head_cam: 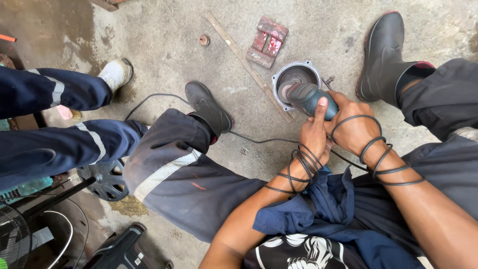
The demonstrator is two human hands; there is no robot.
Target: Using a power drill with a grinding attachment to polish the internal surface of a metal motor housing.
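My left hand [314,133] and my right hand [352,125] both grip a blue-grey angle grinder [309,97]. Its head rests inside a round grey metal housing [295,75] that lies on the concrete floor. The grinder's black cord [298,167] is looped several times around both of my wrists and trails left across the floor. I sit with my legs spread, a black boot [209,107] on the left and another black boot [383,52] on the right of the housing.
A red metal bracket [267,42], a thin wooden strip [246,65] and a small round cap [204,40] lie on the floor beyond the housing. Another person's legs in blue trousers [55,119] and a white shoe [116,72] are at left. A black wheel-like part [106,180] lies lower left.
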